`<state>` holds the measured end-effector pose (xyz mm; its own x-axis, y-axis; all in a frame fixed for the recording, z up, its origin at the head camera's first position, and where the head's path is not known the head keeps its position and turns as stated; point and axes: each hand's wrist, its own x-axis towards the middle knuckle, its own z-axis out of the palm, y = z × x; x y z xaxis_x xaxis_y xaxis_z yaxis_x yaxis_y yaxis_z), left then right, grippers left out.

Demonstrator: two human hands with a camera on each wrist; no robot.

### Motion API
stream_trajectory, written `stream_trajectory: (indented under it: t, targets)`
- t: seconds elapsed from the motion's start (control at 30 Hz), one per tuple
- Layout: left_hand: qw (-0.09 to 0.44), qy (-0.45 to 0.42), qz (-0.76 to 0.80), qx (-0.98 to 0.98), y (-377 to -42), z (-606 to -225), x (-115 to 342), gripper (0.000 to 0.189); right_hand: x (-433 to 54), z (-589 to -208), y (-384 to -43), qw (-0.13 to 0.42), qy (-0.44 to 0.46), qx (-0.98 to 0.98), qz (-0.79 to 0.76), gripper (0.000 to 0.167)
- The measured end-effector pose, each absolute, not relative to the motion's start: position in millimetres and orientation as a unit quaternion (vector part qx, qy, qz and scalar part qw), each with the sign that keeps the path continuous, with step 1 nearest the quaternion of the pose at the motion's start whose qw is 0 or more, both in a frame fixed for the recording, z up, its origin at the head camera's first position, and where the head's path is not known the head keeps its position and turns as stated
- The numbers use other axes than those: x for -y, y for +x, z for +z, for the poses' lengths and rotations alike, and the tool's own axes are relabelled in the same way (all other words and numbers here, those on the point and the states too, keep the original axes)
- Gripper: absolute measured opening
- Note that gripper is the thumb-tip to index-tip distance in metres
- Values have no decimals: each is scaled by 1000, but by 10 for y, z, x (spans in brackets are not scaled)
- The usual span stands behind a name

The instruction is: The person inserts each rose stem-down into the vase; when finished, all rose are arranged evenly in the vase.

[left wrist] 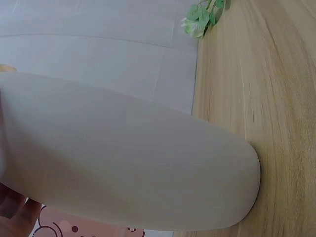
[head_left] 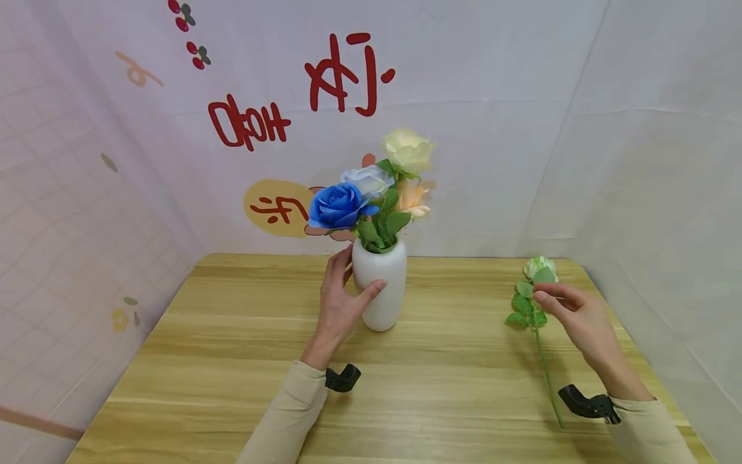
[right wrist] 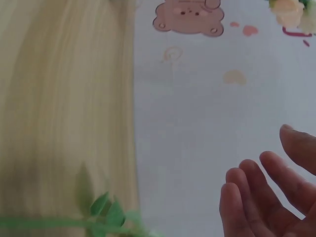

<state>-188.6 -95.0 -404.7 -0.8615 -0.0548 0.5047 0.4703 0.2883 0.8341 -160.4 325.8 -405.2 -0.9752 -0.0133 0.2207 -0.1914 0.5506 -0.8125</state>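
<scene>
A white vase (head_left: 379,290) stands on the wooden table, with a blue rose (head_left: 336,206), a pale blue rose (head_left: 368,181), a cream rose (head_left: 408,151) and a peach rose (head_left: 413,198) in it. My left hand (head_left: 339,303) grips its left side, thumb across the front and fingers reaching behind. The left wrist view shows the vase (left wrist: 128,153) close up, some fingertips at its edge. Over on the right, a pale green-white rose (head_left: 540,265) lies with its long stem (head_left: 545,374) toward me. Above its leaves hovers my right hand (head_left: 582,322), empty, thumb apart from the loosely bent fingers (right wrist: 252,187).
The wooden table (head_left: 232,361) meets a white printed backdrop (head_left: 493,129) at its back edge. More of the same cloth rises at the left and right sides. A black wrist mount (head_left: 343,378) sits on the left wrist, and another mount (head_left: 585,403) on the right.
</scene>
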Motion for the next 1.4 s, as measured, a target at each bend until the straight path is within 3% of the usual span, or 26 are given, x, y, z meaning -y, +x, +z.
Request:
stream_trajectory:
  t: [0.13, 0.37, 0.63, 1.13, 1.4]
  targets:
    - [228, -136, -585, 767, -1885, -4046, 952, 79, -3429, -4150, -1605, 58, 68, 869, 487, 41]
    - [221, -135, -593, 762, -1877, -4053, 958, 77, -3637, -4334, -1628, -38, 32, 860, 508, 59]
    - [217, -136, -596, 761, -1876, -4060, 950, 78, -3737, -4562, -1633, -105, -6, 853, 511, 62]
    - [224, -138, -592, 761, -1884, -4052, 974, 77, -3686, -4660, -1782, -147, -38, 858, 491, 56]
    - [225, -144, -583, 767, -1876, -4051, 970, 79, -3665, -4696, -1842, -153, -45, 850, 502, 43]
